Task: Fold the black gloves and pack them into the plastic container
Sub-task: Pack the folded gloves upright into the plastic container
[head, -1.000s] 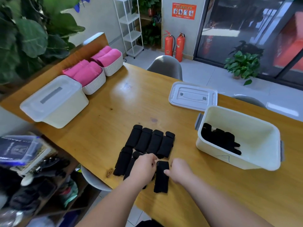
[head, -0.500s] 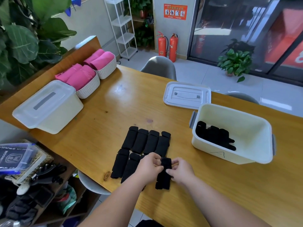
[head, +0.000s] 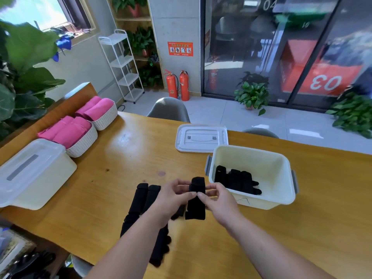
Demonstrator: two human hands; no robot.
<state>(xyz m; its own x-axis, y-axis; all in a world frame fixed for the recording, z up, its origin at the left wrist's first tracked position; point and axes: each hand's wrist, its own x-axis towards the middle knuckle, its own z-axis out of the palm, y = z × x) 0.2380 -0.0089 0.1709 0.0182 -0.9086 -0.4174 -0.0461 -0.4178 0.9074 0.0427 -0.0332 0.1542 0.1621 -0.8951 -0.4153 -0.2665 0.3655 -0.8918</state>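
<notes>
Both hands are up over the wooden table (head: 112, 170). The left hand (head: 171, 195) and right hand (head: 220, 199) each pinch the same black glove (head: 196, 206) near its middle, thumb against fingertips, and the two pinches almost meet. The glove runs lengthwise, 12 to 6 o'clock; cannot tell if its lower end touches the tabletop.

The open plastic container (head: 259, 203) sits at 3 o'clock from the hands, just beside them. Packed gloves (head: 234, 179) lie against its left side. Its lid (head: 201, 137) lies flat at 12 o'clock.

The remaining gloves (head: 144, 198) lie in rows at 8 o'clock, partly under the left forearm. A closed bin (head: 36, 176) and baskets of pink cloth (head: 80, 129) are at 10 o'clock.
</notes>
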